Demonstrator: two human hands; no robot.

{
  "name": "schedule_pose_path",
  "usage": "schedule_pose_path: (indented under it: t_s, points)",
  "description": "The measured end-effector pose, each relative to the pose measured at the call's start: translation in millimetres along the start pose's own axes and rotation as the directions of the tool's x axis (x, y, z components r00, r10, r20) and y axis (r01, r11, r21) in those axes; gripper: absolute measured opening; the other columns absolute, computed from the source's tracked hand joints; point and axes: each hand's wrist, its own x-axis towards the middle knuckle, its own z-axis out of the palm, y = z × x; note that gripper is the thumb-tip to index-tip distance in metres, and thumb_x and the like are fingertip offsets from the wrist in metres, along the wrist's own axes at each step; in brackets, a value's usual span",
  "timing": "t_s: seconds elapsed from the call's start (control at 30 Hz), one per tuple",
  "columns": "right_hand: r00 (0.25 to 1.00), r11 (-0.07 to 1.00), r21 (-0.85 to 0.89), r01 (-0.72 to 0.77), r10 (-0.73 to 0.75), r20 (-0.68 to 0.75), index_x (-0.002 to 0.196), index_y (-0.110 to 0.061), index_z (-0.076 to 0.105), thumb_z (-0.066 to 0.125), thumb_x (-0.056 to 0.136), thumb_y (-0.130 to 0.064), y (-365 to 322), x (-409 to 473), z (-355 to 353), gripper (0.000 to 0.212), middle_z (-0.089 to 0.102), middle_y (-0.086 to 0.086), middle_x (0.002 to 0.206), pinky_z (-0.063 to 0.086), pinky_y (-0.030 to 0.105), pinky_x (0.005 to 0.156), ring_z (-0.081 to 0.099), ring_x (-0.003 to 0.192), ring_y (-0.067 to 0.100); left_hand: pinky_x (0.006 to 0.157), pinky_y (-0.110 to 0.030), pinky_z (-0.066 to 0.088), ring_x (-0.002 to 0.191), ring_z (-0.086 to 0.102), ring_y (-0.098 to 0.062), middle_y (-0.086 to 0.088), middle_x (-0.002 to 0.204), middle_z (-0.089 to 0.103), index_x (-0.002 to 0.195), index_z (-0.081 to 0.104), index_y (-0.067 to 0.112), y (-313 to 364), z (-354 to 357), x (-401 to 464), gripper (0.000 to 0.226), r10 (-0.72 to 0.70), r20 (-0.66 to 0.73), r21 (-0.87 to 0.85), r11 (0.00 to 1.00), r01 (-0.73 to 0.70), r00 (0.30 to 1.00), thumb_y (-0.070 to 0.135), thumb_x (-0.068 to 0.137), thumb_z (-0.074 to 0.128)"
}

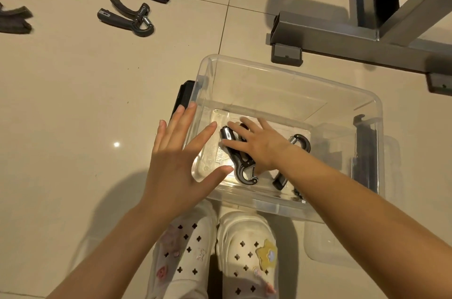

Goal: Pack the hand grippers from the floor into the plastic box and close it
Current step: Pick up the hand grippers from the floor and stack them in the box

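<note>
The right hand (263, 145) lies flat, fingers straight, on one of two hand grippers (238, 164) inside the clear plastic box (288, 73); the left hand (181, 151) hovers spread wide, holding nothing; three more grippers (127, 18) lie on the floor (73, 102).

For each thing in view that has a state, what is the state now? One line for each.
plastic box: open, no lid on it, upright on the floor
hand grippers in the box: two, lying on the bottom
hand grippers on the floor: at least two, not yet packed
left hand: open, fingers spread, holds nothing
right hand: inside the box, fingers flat on a hand gripper
</note>
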Motion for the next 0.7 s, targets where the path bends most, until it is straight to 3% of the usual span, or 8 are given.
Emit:
schedule_pose_path:
  t_s: [0.13,0.23,0.4,0.57,0.7]
  points:
    - [0.999,0.999,0.043,-0.005,0.006,-0.037,0.144,-0.043,0.014,0.073,0.076,-0.038,-6.9,12.6,1.7,0.09,-0.009,0.008,0.156,0.029,0.051,0.108,0.011,0.138,0.044,0.117,-0.049,0.006,0.145,0.013,-0.025,-0.008,0.155,0.022,0.134,0.049,0.023,-2.0,1.6,-1.2,0.066,0.037,-0.011,-0.002,0.999,-0.037,0.999,0.059,0.08,0.057]
    - [0.996,0.996,0.086,-0.013,0.02,-0.088,0.142,-0.04,0.024,0.065,0.083,-0.032,-7.5,13.1,2.8,0.072,0.001,0.009,0.155,0.034,0.047,0.104,0.021,0.134,0.042,0.117,-0.05,0.007,0.145,0.013,-0.026,-0.009,0.155,0.023,0.134,0.05,0.022,-3.2,2.8,-1.3,0.065,0.047,-0.019,0.007,0.999,-0.046,0.999,0.058,0.08,0.058]
    - [0.985,0.987,0.138,-0.085,0.104,-0.139,0.141,-0.04,0.025,0.067,0.079,-0.049,-10.3,18.8,5.2,0.075,0.007,0.009,0.155,0.033,0.047,0.103,0.028,0.13,0.04,0.117,-0.051,0.007,0.145,0.012,-0.028,-0.012,0.153,0.026,0.132,0.052,0.02,-2.8,3.1,-0.9,0.064,0.049,-0.026,0.007,0.999,-0.049,0.998,0.059,0.081,0.055]
    - [0.973,0.948,0.264,-0.179,0.21,-0.093,0.144,-0.04,0.022,0.064,0.078,-0.058,-13.6,20.0,5.8,0.08,0.005,0.009,0.156,0.031,0.047,0.106,0.028,0.131,0.04,0.115,-0.055,0.009,0.145,0.012,-0.029,-0.012,0.152,0.027,0.132,0.053,0.019,-2.8,3.0,-1.4,0.064,0.046,-0.035,0.016,0.999,-0.046,0.998,0.061,0.084,0.051]
    - [0.975,0.958,0.213,-0.194,0.212,-0.065,0.145,-0.04,0.019,0.063,0.078,-0.06,-4.8,10.9,11.6,0.082,0.006,0.011,0.156,0.027,0.047,0.108,0.032,0.131,0.038,0.115,-0.056,0.01,0.145,0.012,-0.029,-0.011,0.152,0.027,0.132,0.053,0.018,-3.0,3.1,-1.9,0.064,0.052,-0.037,0.032,0.998,-0.051,0.998,0.06,0.083,0.052]
